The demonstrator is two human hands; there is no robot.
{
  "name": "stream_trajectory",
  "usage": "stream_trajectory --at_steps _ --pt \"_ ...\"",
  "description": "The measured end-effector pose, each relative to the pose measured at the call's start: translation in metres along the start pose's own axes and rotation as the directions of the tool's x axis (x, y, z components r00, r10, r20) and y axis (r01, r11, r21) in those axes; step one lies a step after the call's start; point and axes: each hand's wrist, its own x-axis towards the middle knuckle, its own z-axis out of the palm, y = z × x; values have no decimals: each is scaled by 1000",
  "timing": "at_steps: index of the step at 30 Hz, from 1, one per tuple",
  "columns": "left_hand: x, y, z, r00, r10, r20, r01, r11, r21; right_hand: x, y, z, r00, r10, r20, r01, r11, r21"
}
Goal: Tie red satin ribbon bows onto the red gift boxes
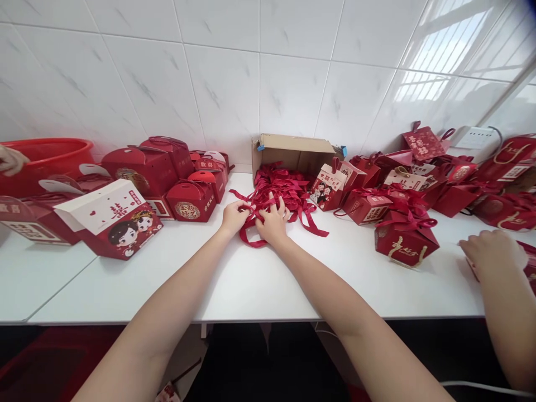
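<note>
A tangled heap of dark red ribbons (276, 184) spills out of an open cardboard box (297, 144) lying on its side against the wall. At the front of the heap, my left hand (235, 218) pinches a red ribbon between thumb and fingers. Close beside it, my right hand (273, 222) has its thumb and a finger closed on ribbon, its other fingers bent over the heap. A ribbon loop (253, 243) hangs onto the white table (268, 285) below my hands. Which strands each hand grips is partly hidden by the fingers.
Red gift boxes (190, 201) stand at the left, with a white-lidded one (125, 218) nearer. More boxes fill the right, including one with a ribbon bow (406, 240). A co-worker's hand (494, 251) is at far right, another person's hand (12, 161) by a red basin (62, 148).
</note>
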Motion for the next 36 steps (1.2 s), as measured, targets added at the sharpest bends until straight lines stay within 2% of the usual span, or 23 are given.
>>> stream_trajectory --at_steps 9,15,18,21,24,27,29,32,36 --pt "0 0 -2 993 -108 -38 99 978 -183 -1 -4 -1 999 24 -22 -25 999 -31" --pt "-2 7 1 995 -104 -5 95 924 -371 -1 -9 -4 999 40 -10 -41 998 -55" --pt "-5 14 0 996 -71 52 86 909 -408 1 -8 -4 990 135 28 -134 990 -31" --pt "-6 23 -8 995 -15 94 50 919 -392 7 1 -1 953 291 83 -293 956 9" --pt "-5 26 -13 991 39 126 2 951 -311 14 13 4 916 394 70 -397 917 29" --pt "-7 19 -11 986 62 155 -42 990 -133 18 21 6 916 401 36 -402 913 65" --pt "-11 12 -7 984 78 163 -83 996 23 19 24 6 932 363 10 -362 927 93" --pt "-15 5 -3 977 112 179 -154 958 243 18 23 4 962 271 -39 -264 956 128" --pt "-14 4 -6 969 164 184 -229 876 425 12 10 -1 996 58 -70 -47 988 149"
